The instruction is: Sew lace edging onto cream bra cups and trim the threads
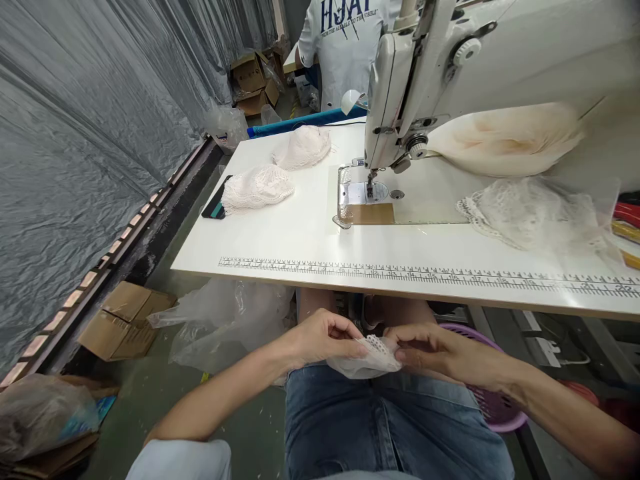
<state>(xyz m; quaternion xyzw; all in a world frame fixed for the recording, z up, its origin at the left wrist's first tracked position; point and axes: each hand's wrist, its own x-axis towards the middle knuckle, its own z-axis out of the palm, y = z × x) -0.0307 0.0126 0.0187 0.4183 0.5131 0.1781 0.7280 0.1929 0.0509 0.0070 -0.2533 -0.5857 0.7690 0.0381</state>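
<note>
My left hand [333, 339] pinches one side of a piece of white lace fabric [367, 360] above my lap. The other side is gripped between the thumb and fingers of my right hand [425, 347]. A scalloped lace edge runs along the top of the piece, with sheer cloth hanging below. Both hands are just in front of the table edge, lower than the tabletop. Beyond them on the table stands a sewing machine [395, 100], its presser foot [371, 183] over the metal plate.
Pale lace cups [257, 188] lie on the table's left part. More white lace [540, 213] is at the right, beside a cream padded bundle [505, 140]. A printed ruler [350, 269] follows the front edge. A purple basket [495, 407] stands low right; another person [345, 53] sits ahead.
</note>
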